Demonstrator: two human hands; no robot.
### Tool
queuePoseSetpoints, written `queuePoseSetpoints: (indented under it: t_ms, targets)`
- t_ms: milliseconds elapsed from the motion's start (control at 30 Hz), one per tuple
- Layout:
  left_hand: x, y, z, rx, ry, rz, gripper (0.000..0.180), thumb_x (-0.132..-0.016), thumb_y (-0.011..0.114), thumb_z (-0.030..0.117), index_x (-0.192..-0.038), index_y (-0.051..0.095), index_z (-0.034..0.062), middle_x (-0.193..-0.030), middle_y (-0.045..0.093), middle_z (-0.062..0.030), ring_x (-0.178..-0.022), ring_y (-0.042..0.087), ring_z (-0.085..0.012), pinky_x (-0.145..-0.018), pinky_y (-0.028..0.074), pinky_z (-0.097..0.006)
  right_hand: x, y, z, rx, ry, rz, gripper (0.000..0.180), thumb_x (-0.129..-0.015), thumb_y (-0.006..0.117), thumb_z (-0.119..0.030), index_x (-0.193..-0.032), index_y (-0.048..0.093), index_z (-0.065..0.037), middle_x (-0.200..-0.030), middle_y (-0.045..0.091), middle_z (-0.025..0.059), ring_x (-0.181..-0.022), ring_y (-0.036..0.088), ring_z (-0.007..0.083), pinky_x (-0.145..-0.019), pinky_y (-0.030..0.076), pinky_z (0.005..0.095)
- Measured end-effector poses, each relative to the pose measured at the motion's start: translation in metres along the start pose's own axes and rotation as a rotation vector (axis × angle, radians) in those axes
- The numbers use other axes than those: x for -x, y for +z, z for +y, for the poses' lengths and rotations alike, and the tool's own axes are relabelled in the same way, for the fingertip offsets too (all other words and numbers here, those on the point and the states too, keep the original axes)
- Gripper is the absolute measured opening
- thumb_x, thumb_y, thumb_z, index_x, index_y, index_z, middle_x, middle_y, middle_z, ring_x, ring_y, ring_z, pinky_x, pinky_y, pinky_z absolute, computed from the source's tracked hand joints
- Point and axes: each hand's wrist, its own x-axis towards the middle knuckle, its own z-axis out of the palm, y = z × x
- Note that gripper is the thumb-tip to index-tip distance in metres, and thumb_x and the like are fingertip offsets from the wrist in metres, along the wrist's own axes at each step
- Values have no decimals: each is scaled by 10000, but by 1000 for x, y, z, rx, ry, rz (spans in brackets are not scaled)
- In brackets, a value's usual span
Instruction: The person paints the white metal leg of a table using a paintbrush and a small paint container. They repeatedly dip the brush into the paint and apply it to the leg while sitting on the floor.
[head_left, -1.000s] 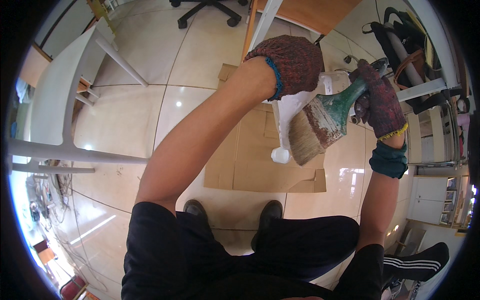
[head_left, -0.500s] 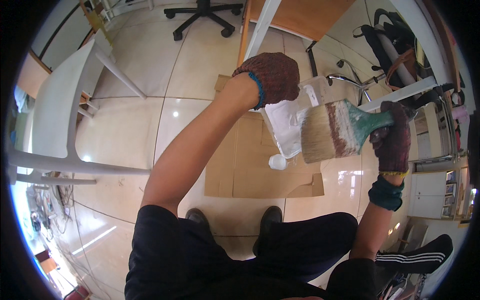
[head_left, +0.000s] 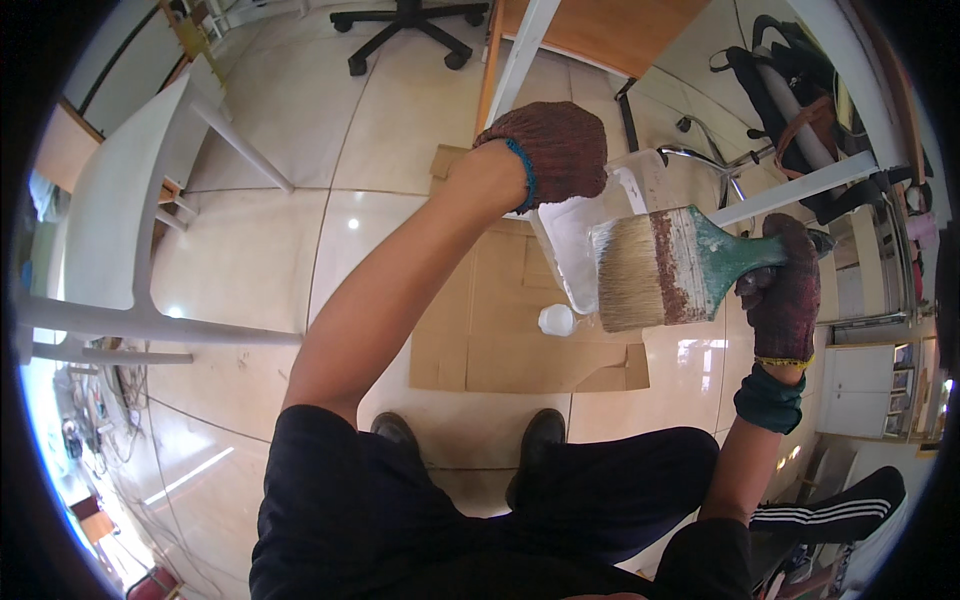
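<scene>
My left hand [head_left: 556, 152], in a dark maroon knitted glove with a blue cuff, is closed at the near-left rim of a translucent plastic tub [head_left: 574, 250] holding white paint. Its fingertips are hidden under the glove's back, but the tub appears to be in its grip. In a similar glove with a yellow edge, my right hand [head_left: 787, 285] is wrapped round the green handle of a wide paintbrush [head_left: 675, 268]. The pale bristles point left, in front of the tub's right part. A small white cap [head_left: 556, 320] lies below the tub.
Flattened cardboard [head_left: 480, 350] covers the floor ahead of my shoes. White metal bars [head_left: 805, 190] and a wooden tabletop [head_left: 600, 35] stand beyond my hands. A white chair [head_left: 125, 230] is at left; a black chair base [head_left: 408, 25] is at the far side. Bags [head_left: 775, 110] sit at upper right.
My left hand and the tub have shifted slightly right. The brush has tipped a little and its bristles have moved slightly left; my right hand has lowered a little.
</scene>
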Motion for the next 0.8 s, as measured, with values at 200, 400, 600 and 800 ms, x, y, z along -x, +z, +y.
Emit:
queuePoseSetpoints:
  t_ms: [200, 400, 600, 800]
  targets:
    - [1, -10, 4, 30, -65, -58, 308, -745, 542, 307, -664, 616, 19, -634, 583, -164, -629, 590, -332, -639, 494, -436, -3, 3, 3, -54, -70, 0, 308, -865, 567, -404, -959, 590, -112, -661, 553, 42, -471, 526, 129, -414, 369, 241]
    - [-7, -11, 8, -20, -76, -114, 301, -757, 549, 308, -700, 649, 29, -681, 632, -156, -643, 606, -339, -664, 498, -433, -10, -3, 3, -117, 110, -16, 280, -890, 525, -384, -941, 572, -113, -624, 539, 38, -465, 516, 124, -412, 357, 234]
    - [-3, -5, 1, 48, -91, -78, 326, -784, 567, 349, -802, 687, 47, -836, 656, -184, -768, 611, -374, -737, 506, -433, -2, 0, 5, -97, 15, -111, 338, -840, 574, -428, -962, 575, -113, -584, 501, 19, -481, 496, 112, -417, 332, 226]
    - [-8, -2, -1, -103, -23, -117, 324, -797, 535, 353, -792, 685, 66, -818, 649, -188, -771, 608, -392, -741, 505, -461, -10, -13, 11, -290, 101, -263, 238, -876, 590, -291, -1016, 582, -99, -803, 552, -33, -540, 482, 49, -460, 430, 170]
